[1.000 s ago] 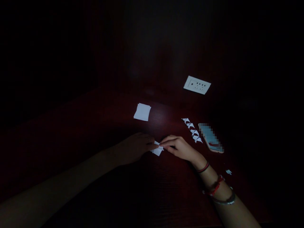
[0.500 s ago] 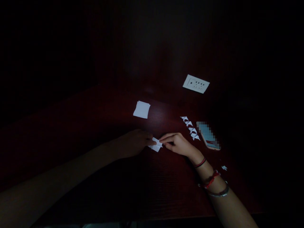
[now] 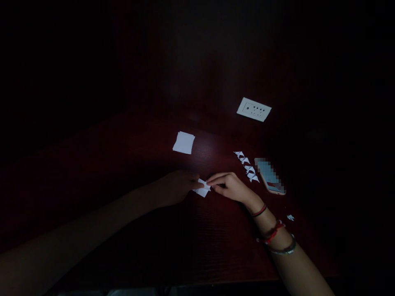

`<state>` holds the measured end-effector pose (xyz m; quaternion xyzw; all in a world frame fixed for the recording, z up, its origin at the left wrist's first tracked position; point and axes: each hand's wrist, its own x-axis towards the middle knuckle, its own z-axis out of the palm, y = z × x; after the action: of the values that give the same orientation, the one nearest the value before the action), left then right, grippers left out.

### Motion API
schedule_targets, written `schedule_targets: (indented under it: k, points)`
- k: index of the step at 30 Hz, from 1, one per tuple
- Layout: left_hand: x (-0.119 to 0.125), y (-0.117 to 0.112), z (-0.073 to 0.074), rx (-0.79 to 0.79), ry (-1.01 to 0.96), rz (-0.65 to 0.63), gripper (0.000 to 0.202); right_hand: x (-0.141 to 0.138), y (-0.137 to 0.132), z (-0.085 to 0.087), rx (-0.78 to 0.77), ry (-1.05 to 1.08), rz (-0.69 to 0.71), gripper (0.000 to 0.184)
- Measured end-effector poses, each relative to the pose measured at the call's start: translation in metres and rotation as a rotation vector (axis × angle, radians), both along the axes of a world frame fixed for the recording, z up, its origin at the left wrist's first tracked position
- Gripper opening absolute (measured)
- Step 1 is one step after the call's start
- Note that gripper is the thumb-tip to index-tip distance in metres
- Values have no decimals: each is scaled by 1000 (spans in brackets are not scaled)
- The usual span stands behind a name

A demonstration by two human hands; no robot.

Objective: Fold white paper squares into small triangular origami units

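A small folded white paper (image 3: 203,192) lies on the dark red table between my two hands. My left hand (image 3: 177,187), deep in shadow, grips its left side, with the thumb laid over the top of the sheet. From the right, my right hand (image 3: 228,186) pinches the paper's right edge with bent fingertips. The undersides of the fingers are hidden. Farther back sits a stack of white square sheets (image 3: 184,143). A row of several small folded paper pieces (image 3: 247,165) stretches beyond my right hand.
A phone (image 3: 270,176) with a blurred screen lies right of the folded pieces. Small white scraps (image 3: 290,217) rest near my right forearm. A white wall socket (image 3: 254,109) is at the back. The table's front edge (image 3: 216,283) shows at the bottom; the surroundings are very dark.
Almost nothing differs. Both hands stay on the folded paper in the same pose, and the view has shifted very slightly.
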<state>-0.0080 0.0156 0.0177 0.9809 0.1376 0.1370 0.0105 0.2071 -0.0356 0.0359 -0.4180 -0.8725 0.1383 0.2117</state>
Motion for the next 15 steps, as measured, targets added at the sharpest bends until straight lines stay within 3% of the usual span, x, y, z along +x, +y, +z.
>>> schedule_targets:
  k: [6,15]
  points:
    - [-5,0,2,-121,-20,-21,47,0,0,0,-5,10,3,31]
    - [-9,1,-1,-104,-17,-7,46,1,-3,1,-10,-17,70,31]
